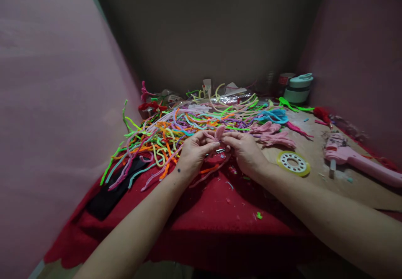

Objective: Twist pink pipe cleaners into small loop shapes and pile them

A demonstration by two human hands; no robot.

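Note:
My left hand (199,148) and my right hand (243,147) meet over the front of the table, fingers pinched together on a pink pipe cleaner (220,132). It is bent into a petal-like loop that stands up between the fingertips. Just behind both hands spreads a big tangle of colourful pipe cleaners (166,134). Close to my right hand lie several pink pipe cleaner loops (276,140). A small shiny piece, partly covered by the fingers, shows below the pinch; I cannot tell what it is.
A yellow tape roll (293,163) and a pink glue gun (345,153) rest on a cardboard sheet (314,187) at right. The red cloth (220,212) carries small scraps. A black item (109,195) lies at left, and a teal-lidded container (298,88) stands at the back.

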